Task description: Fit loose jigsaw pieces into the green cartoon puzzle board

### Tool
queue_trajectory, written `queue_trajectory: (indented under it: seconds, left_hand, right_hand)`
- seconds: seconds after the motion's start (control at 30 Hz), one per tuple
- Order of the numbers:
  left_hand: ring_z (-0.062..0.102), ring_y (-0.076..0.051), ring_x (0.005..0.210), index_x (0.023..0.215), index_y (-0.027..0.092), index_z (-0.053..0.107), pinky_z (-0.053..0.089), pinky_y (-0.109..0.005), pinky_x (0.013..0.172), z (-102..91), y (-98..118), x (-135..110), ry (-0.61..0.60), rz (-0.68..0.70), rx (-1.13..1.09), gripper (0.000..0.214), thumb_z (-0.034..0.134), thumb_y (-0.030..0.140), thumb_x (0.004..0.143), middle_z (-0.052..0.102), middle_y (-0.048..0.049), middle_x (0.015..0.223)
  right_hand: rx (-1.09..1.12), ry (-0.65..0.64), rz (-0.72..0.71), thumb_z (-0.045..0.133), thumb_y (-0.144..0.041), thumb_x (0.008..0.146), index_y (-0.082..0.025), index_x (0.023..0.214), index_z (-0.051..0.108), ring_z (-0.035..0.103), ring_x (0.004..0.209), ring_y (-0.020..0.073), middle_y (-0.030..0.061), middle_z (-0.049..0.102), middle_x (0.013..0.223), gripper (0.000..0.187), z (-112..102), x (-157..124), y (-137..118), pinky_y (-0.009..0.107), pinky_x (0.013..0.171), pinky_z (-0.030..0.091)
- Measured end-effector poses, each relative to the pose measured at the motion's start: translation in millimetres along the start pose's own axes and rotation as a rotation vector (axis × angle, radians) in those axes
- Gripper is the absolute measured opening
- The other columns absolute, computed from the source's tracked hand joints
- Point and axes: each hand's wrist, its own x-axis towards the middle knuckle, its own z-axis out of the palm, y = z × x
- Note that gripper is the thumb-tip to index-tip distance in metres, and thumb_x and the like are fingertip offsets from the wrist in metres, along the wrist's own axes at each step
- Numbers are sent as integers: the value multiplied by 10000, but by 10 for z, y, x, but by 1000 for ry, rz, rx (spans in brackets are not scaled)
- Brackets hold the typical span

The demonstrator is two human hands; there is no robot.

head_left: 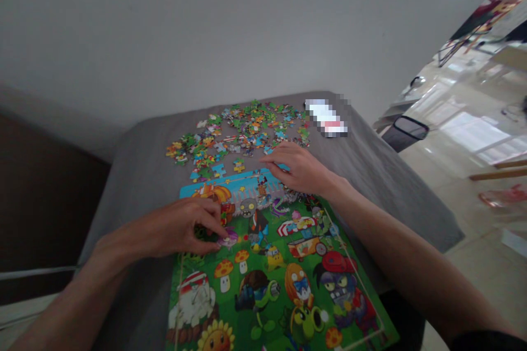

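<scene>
A colourful cartoon puzzle board lies in front of me, printed with plants and zombies on green, with a blue strip along its far edge. My left hand rests over its left side, fingers bent; the printed board shows between thumb and forefinger, and I see nothing held. At the board's far edge, my right hand reaches left with its fingers drawn together; whatever they pinch, if anything, is hidden. Beyond it spread many loose jigsaw pieces. A single jigsaw piece lies just left of the right fingertips.
A grey cloth covers the table. At its far right lies a pixelated, phone-shaped thing. A pale wall rises behind the table. Off to the right are a tiled floor and a dark-rimmed object.
</scene>
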Motion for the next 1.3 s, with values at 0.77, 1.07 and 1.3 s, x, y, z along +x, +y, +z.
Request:
queue_trajectory:
  seconds: [0.77, 1.07, 1.3]
  left_hand:
    - [684, -174, 918, 1054, 345, 814, 544, -268, 842, -74, -1, -29, 112, -25, -12, 180, 753, 432, 909, 741, -9, 1001]
    - [648, -274, 1070, 1128, 244, 776, 499, -461, 1000, -257, -363, 321, 584, -183, 324, 440, 482, 550, 1012, 727, -93, 1110]
    - [600, -305, 1209, 1215, 203, 750, 444, -464, 1075, -393, -388, 790, 429, -252, 487, 410, 623, 497, 960, 703, -111, 1232]
  right_hand:
    - [-15, 80, 5, 497, -214, 1027, -208, 1170, 755, 643, 1028, 222, 64, 785, 1030, 294, 12, 1, 20, 405, 975, 479]
    - [-73, 224, 107, 519, -188, 989, -219, 1167, 759, 617, 1053, 260, 70, 782, 1055, 300, 98, -7, 164, 452, 1006, 466]
    - [-142, 280, 282, 508, -208, 970, -190, 1207, 742, 611, 1145, 313, 117, 761, 1148, 334, 101, -75, 416, 534, 1060, 432]
